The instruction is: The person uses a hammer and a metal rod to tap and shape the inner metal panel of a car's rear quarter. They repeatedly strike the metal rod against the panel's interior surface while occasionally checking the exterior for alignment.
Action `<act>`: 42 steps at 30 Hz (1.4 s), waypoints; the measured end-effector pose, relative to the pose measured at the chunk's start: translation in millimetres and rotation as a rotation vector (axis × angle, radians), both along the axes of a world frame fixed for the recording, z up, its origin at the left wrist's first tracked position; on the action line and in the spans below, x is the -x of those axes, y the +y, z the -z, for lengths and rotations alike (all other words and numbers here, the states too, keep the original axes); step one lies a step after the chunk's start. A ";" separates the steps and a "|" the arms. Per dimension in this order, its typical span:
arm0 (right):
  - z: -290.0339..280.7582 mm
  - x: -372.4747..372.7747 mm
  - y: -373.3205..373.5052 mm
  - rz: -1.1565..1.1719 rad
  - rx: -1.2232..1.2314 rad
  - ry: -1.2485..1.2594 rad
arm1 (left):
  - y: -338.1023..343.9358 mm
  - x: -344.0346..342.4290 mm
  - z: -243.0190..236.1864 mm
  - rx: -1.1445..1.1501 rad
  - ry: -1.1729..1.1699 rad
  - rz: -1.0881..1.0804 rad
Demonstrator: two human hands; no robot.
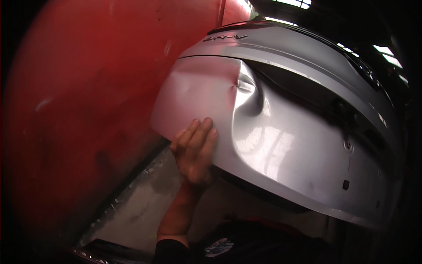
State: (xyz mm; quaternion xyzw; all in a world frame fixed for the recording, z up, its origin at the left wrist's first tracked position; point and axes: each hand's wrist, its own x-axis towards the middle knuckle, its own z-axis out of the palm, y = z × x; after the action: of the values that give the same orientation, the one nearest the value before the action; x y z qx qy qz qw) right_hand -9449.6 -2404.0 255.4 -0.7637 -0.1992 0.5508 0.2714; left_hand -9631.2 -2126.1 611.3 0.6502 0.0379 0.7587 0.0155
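Note:
My left hand (195,152) rests against the lower left part of a silver car tailgate (299,119). Its fingers are stretched upward and lie flat on the metal, holding nothing; the thumb is hidden. Above and to the right of the fingertips, the panel has a deep dent with a sharp crease (245,83). A smooth hollow runs down from that crease toward the tailgate's lower edge. My right hand does not show.
A large red surface (96,88), scuffed and smudged, fills the left side close to the tailgate. Grey floor (145,198) shows below. A dark glossy piece (110,251) lies at the bottom left. Bright roof openings (294,3) show at the top.

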 end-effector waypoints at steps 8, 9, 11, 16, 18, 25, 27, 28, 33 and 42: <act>7.3 -7.0 16.7 -0.006 -0.010 -0.027 | 10.0 -1.6 -5.4 -0.070 -0.062 0.013; 11.4 -13.3 21.5 -0.010 -0.011 -0.034 | 11.8 -1.6 -6.2 -0.074 -0.069 0.016; 21.3 -5.8 25.9 -0.023 -0.017 -0.051 | 15.7 -1.5 -8.6 -0.098 -0.085 0.014; 62.8 13.7 45.9 -0.054 -0.055 -0.108 | 29.2 1.7 -22.0 -0.211 -0.130 -0.020; 80.8 13.9 59.9 -0.067 -0.084 -0.139 | 37.6 2.9 -36.3 -0.347 -0.211 -0.028; 85.7 -37.2 127.2 -0.075 -0.221 -0.157 | 52.0 -18.1 -143.1 -0.376 -0.307 0.017; 62.2 -38.7 138.7 0.077 -0.319 -0.177 | 51.8 -16.6 -164.0 -0.366 -0.308 -0.025; 47.5 -25.6 139.2 0.067 -0.310 -0.102 | 51.9 -13.9 -171.7 -0.471 -0.320 0.061; -43.0 7.8 135.5 0.059 -0.701 -0.011 | 59.0 -4.7 -231.0 -0.455 -0.198 -0.015; -134.0 -97.2 137.8 -0.231 -1.023 0.262 | 41.3 -6.5 -310.0 -0.464 -0.127 -0.258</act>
State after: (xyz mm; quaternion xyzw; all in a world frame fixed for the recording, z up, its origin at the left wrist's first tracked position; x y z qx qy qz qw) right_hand -9352.4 -2266.2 389.4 -0.4321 -0.4892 0.5003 0.5689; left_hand -9624.7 -2084.7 921.3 0.5771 -0.0555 0.7821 -0.2285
